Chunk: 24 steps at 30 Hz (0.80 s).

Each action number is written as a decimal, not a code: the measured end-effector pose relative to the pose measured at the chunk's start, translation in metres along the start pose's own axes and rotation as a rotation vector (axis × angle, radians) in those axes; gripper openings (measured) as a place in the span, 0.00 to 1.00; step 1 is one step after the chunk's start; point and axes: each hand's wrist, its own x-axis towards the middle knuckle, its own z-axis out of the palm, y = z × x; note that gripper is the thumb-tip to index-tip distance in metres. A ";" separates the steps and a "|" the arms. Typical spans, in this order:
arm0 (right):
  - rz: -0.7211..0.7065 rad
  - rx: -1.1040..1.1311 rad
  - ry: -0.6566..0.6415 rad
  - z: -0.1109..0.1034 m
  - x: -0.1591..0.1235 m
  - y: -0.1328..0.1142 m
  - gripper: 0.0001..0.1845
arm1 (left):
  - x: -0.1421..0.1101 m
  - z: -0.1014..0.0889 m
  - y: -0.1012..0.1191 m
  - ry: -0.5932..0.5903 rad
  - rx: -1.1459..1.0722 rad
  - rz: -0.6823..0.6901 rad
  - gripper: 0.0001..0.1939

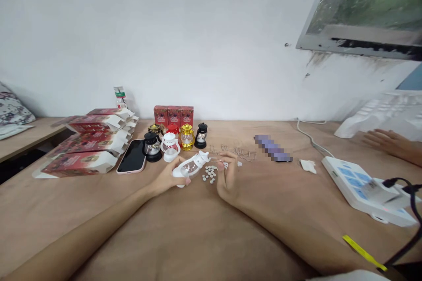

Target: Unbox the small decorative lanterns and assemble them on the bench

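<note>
My left hand (171, 178) is wrapped round the base of a small white lantern (192, 167) with a clear middle, tilted with its top to the right. At that top, the thumb and forefinger of my right hand (228, 178) are pinched together on something too thin to make out. Small round white pieces (210, 171) lie on the table between my hands. Behind my right hand are several thin metal wire hooks (244, 153). Finished-looking lanterns stand upright behind my left hand: white (170, 145), black (152, 147), gold (187, 137), red (172, 129) and another black lantern (201, 136).
Red boxes with open flaps (89, 140) lie at the left beside a phone (132, 156). Three red boxes (174, 115) stand against the wall. To the right are a purple blurred item (273, 148), a white power strip (359, 186) with cables, and another person's hand (389, 142).
</note>
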 end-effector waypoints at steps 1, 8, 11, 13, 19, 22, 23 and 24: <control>0.105 0.034 0.008 0.001 0.000 0.001 0.05 | -0.001 -0.001 0.001 -0.039 -0.052 -0.017 0.26; 0.606 0.164 -0.130 0.008 0.006 0.008 0.14 | -0.002 -0.005 0.002 -0.127 -0.191 0.009 0.24; 0.631 0.235 -0.205 0.009 0.005 0.011 0.11 | -0.002 -0.006 0.001 -0.143 -0.211 -0.001 0.25; 0.618 0.275 -0.239 0.010 0.004 0.012 0.11 | -0.001 -0.006 0.001 -0.147 -0.214 -0.010 0.25; 0.596 0.355 -0.291 0.010 0.005 0.013 0.10 | -0.001 -0.005 -0.002 -0.079 -0.264 -0.027 0.27; 0.622 0.366 -0.258 0.009 0.006 0.014 0.11 | -0.001 -0.005 -0.002 -0.059 -0.275 -0.035 0.29; 0.624 0.363 -0.255 0.009 0.006 0.014 0.11 | -0.001 -0.005 -0.001 -0.051 -0.283 -0.037 0.29; 0.624 0.354 -0.257 0.010 0.007 0.013 0.12 | -0.001 -0.005 -0.001 -0.043 -0.288 -0.040 0.29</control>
